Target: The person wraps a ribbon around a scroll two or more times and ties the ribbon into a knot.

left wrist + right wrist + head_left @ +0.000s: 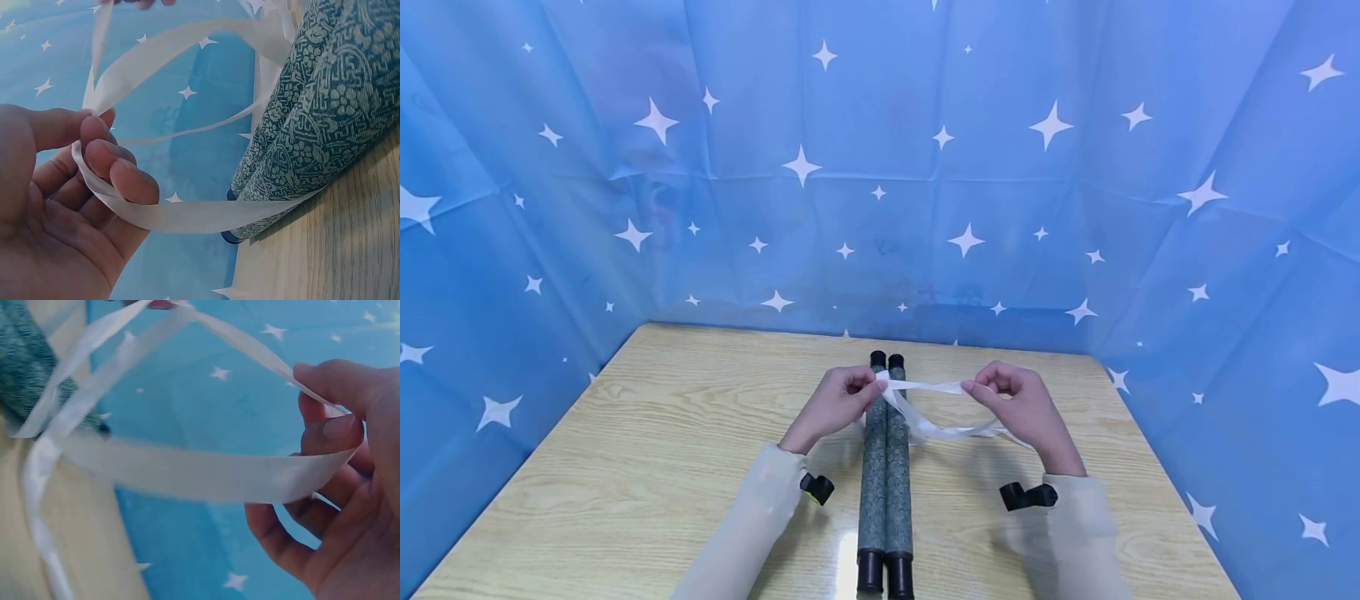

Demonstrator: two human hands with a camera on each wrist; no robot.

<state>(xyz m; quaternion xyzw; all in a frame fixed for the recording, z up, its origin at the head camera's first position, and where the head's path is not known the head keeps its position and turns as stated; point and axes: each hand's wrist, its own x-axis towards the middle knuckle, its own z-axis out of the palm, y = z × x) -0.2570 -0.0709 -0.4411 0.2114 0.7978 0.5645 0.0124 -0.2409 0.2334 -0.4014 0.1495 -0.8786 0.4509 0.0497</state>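
Note:
Two scroll-like rolls (873, 483) in green patterned cloth with dark end knobs lie side by side on the table, pointing away from me. A white ribbon (925, 386) runs above and around them. My left hand (838, 404) pinches the ribbon between thumb and fingertips just over the rolls' far part; in the left wrist view a loop of it passes round the fingers (134, 181). Off to the right, my right hand (1022, 408) pinches another stretch of ribbon, drawn nearly straight between the hands. More ribbon (44, 506) hangs in loose loops below.
The wooden table (625, 467) extends to both sides of the rolls. A blue curtain (880, 208) with white stars surrounds its back and sides. Small black cameras sit at both wrists, below the cream sleeves (737, 525).

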